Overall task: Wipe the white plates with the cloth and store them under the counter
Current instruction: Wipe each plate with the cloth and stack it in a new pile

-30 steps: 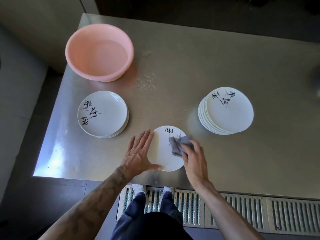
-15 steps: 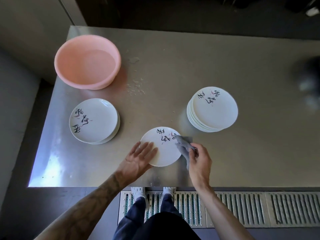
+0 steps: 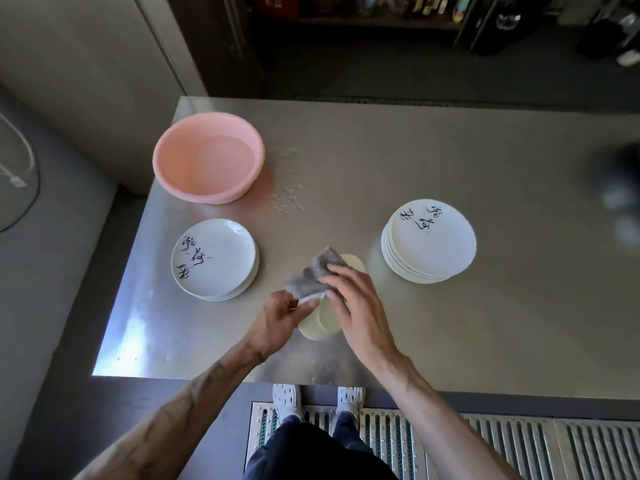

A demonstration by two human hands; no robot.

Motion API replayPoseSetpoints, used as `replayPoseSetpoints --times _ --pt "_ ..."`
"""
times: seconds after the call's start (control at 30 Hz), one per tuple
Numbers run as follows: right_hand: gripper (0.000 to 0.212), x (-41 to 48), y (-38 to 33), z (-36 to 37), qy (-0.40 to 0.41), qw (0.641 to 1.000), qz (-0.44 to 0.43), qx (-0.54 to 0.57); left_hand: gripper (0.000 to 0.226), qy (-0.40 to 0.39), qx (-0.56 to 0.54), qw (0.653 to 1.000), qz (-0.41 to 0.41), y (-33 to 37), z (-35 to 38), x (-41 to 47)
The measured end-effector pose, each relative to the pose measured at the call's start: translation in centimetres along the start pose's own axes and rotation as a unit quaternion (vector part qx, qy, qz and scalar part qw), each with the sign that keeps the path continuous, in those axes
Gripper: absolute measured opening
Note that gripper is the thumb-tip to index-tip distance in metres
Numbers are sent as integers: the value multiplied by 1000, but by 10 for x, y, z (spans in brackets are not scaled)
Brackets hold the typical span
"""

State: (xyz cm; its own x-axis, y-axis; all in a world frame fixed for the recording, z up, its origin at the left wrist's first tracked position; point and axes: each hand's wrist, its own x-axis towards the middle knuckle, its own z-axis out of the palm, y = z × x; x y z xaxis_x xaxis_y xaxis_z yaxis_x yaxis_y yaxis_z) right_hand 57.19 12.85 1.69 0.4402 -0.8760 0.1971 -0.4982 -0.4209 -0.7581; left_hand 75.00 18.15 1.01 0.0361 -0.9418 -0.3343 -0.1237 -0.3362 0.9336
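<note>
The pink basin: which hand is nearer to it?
Left. The left hand is in front of the pink basin, slightly to its right; the right hand is farther to the right.

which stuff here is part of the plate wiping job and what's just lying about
Job: grey wiping cloth in right hand; white round plate tilted in grip of left hand; left stack of white printed plates; right stack of white printed plates.
Lying about: pink round plastic basin; water drops on the steel counter; metal floor grating.
</note>
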Motion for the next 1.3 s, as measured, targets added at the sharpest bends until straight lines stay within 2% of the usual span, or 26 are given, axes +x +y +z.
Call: replayPoseSetpoints --times 0.07,0.17,0.2,0.3,0.37,0.4,0.5,0.57,0.7,0.77,0.9,0.93,1.13,1.3 --pt "26 5 10 -7 7 1000 4 -16 22 -16 -48 998 -21 3 0 -7" --pt "23 10 21 -16 45 996 76 -2 27 -29 -72 996 -33 10 1 -14" --pt "23 10 15 -15 41 997 72 -7 27 -27 -78 996 -36 13 2 -15" --pt "27 0 -6 -11 -2 999 -11 -40 19 5 -97 994 -45 19 7 -19" --pt "28 5 -8 -14 0 999 -22 -44 18 14 -107 993 -46 22 8 -21" --pt "27 10 -2 -15 21 999 1 -42 20 9 -113 993 -44 23 7 -22" --pt "21 21 22 -21 69 986 153 16 24 7 -133 990 -43 26 4 -25" --pt "22 19 23 -22 76 980 181 19 23 14 -138 989 -48 29 2 -26" --pt "26 10 -11 -18 57 997 46 -26 22 20 -156 986 -50 31 4 -26" --pt "28 13 -9 -17 52 998 29 -29 23 23 -160 986 -46 33 4 -26" --pt "22 17 24 -19 90 972 213 31 27 32 -165 985 -35 34 2 -27" --pt "23 13 23 -18 93 969 228 35 30 36 -165 985 -36 33 1 -27" --pt "25 16 0 -19 84 990 115 8 24 41 -170 984 -34 36 1 -28" --pt "27 3 13 -9 105 962 243 60 23 86 -197 976 -30 43 1 -23"
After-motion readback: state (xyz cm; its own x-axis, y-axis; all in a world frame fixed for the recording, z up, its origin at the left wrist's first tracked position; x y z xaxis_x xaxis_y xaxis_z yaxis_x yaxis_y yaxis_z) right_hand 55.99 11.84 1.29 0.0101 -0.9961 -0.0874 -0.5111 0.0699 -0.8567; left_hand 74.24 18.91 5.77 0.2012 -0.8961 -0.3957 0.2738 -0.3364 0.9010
